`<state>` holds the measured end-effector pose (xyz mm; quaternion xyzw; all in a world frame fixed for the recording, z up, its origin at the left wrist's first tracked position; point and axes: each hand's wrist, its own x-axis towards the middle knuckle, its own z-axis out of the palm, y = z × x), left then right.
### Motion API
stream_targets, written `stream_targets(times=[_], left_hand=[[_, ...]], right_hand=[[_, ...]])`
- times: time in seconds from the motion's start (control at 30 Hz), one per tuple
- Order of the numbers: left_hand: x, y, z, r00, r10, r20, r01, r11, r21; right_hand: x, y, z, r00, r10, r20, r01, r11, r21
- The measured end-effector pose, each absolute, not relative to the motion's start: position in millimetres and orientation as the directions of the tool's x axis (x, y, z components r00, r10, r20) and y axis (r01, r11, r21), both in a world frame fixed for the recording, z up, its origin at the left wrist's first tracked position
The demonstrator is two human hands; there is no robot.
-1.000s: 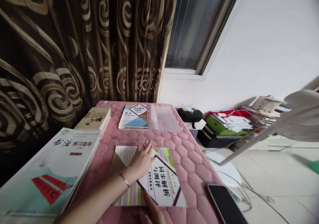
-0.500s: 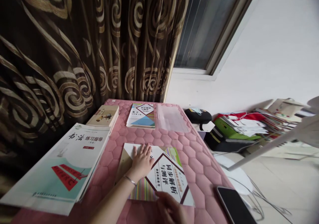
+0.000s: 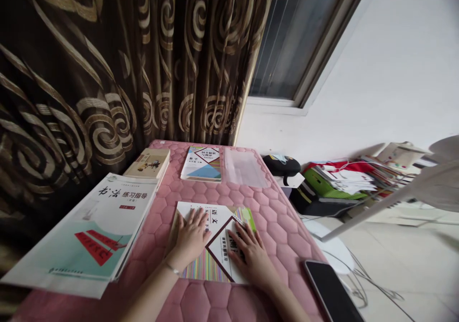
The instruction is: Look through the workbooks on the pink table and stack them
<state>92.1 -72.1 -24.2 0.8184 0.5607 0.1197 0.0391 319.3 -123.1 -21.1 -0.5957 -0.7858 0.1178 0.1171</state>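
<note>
A workbook [image 3: 211, 260] with a white, brown and striped cover lies flat on the pink quilted tabletop [image 3: 265, 207] in front of me. My left hand [image 3: 191, 238], with a silver bracelet at the wrist, rests on the workbook's left part, fingers spread. On its right part lies my right hand [image 3: 251, 257], palm down with the fingers stretched out and covering some of the title. Neither hand grips anything; both press flat on the cover.
On the left are a calligraphy practice book [image 3: 118, 217] and a tan book stack [image 3: 148, 163]. Farther back lie a blue-and-white workbook [image 3: 202, 164] and a translucent sheet [image 3: 245, 169]. A phone [image 3: 332, 291] sits at the right edge, near a white lamp [image 3: 376, 212].
My right hand has come up from the workbook's near edge and now lies flat on its cover with fingers spread. My left hand has shifted slightly left, still flat on it.
</note>
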Motion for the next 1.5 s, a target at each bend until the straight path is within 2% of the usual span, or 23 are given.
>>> stream_targets(times=[0.17,0.27,0.4,0.6,0.73,0.97,1.1,1.3,1.5], left_hand=[[50,-98,-21,0.261,0.957,0.129,0.937,-0.283,0.205],[36,-98,-23,0.197,0.971,0.137,0.931,-0.229,0.285],[34,-92,-29,0.114,0.984,0.139,0.897,-0.163,0.411],[34,-92,-35,0.115,0.980,0.160,0.843,-0.182,0.506],[32,-92,-34,0.112,0.981,0.159,0.829,-0.181,0.530],[33,-93,-26,0.091,0.988,0.122,0.825,-0.143,0.546],[31,-92,-29,0.097,0.985,0.143,0.830,-0.160,0.535],[28,-85,-41,0.084,0.981,0.173,0.836,-0.164,0.524],[28,-84,-39,0.109,0.982,0.153,0.846,-0.173,0.505]], right_hand=[[330,-117,-26,-0.278,0.953,0.117,0.884,0.301,-0.357],[339,-104,-38,-0.150,0.972,0.183,0.893,0.213,-0.397],[346,-88,-52,-0.023,0.983,0.183,0.911,0.096,-0.401],[348,-84,-57,-0.103,0.968,0.228,0.908,0.185,-0.375],[350,-85,-56,-0.151,0.959,0.240,0.889,0.238,-0.391],[351,-86,-54,-0.159,0.975,0.156,0.909,0.207,-0.362],[349,-87,-51,-0.161,0.969,0.189,0.905,0.222,-0.364],[347,-91,-42,0.079,0.957,0.279,0.901,0.051,-0.431],[350,-92,-41,0.065,0.947,0.313,0.887,0.089,-0.452]])
